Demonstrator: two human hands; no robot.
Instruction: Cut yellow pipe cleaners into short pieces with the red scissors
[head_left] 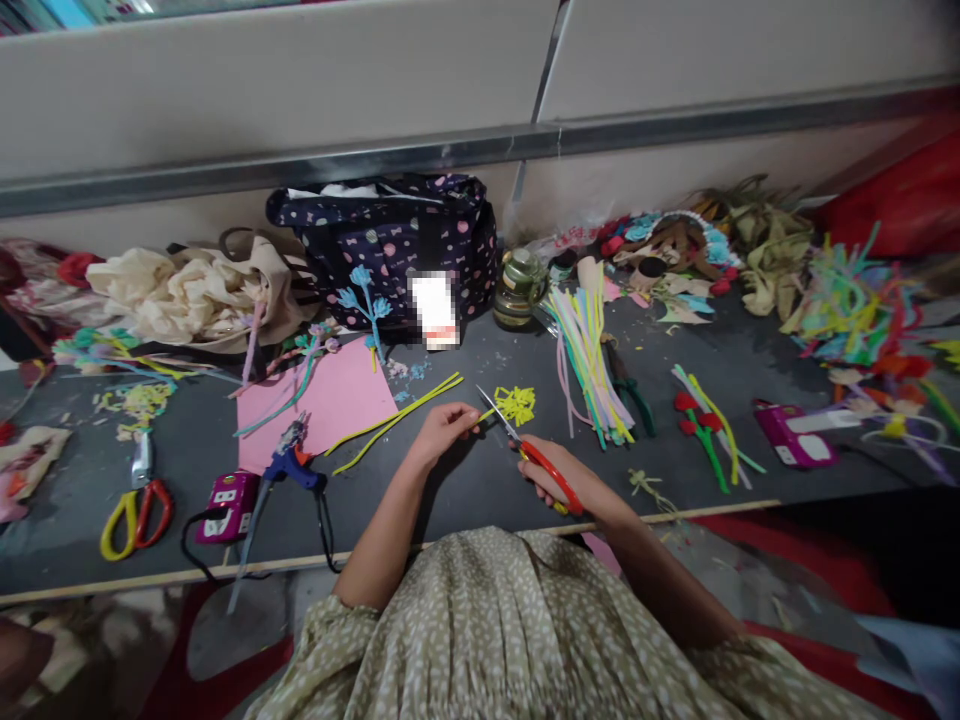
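My right hand (551,478) is wrapped round the handles of a pair of scissors (546,466) with red and yellow grips. Their blades point up and left, toward my left hand (448,432). Between its fingertips, my left hand pinches a short yellow pipe cleaner (487,413), whose end reaches to the blades. Just beyond the blades lies a small pile of cut yellow pieces (516,404). Two long yellow pipe cleaners (405,412) rest on the dark table to the left of my left hand.
A glue gun (289,458) lies over a pink sheet (352,400) at left, near other scissors (139,500). A bundle of pipe cleaners (592,360), a glass jar (517,290) and a dark patterned bag (390,240) stand behind. Red pipe-cleaner flowers (701,430) lie at right, beside a purple box (795,435).
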